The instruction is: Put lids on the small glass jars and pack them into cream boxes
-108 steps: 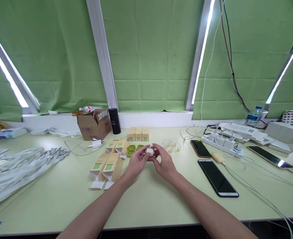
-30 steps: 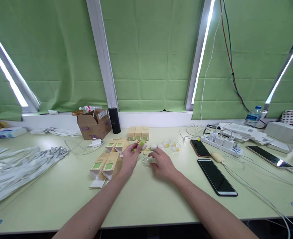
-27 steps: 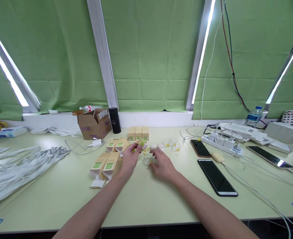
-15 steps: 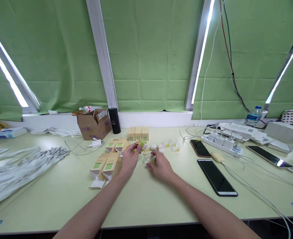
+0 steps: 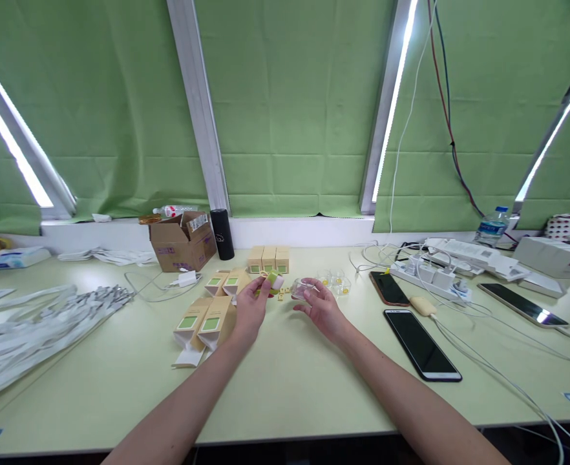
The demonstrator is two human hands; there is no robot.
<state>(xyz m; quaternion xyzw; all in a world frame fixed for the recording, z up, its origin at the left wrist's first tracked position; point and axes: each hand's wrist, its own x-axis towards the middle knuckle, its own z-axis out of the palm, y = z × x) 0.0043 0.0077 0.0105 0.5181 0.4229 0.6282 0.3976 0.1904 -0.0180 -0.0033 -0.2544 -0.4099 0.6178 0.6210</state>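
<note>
My left hand (image 5: 250, 310) is closed, pinching a small green-and-white piece (image 5: 274, 279) between thumb and fingertips; its exact kind is too small to make out. To its right, the fingers of my right hand (image 5: 322, 309) curve around a small clear plastic cup (image 5: 299, 289), with the thumb low and apart. Tiny yellow pieces (image 5: 282, 296) lie on the table between the hands. Just beyond my right hand stand more clear plastic cups (image 5: 344, 286) with yellow spots in them. Beside my left hand are kraft boxes (image 5: 217, 320) with green labels, some with white flaps open.
Three closed kraft boxes (image 5: 268, 259) stand farther back, near a black cylinder (image 5: 222, 236) and a cardboard carton (image 5: 182, 244). White straps (image 5: 47, 342) spread over the left side. Phones (image 5: 421, 345), cables and a power strip (image 5: 430, 281) occupy the right.
My right hand has moved up and away from me with the clear cup, its fingers now more spread. My left hand has turned the green-and-white piece slightly, showing more white.
</note>
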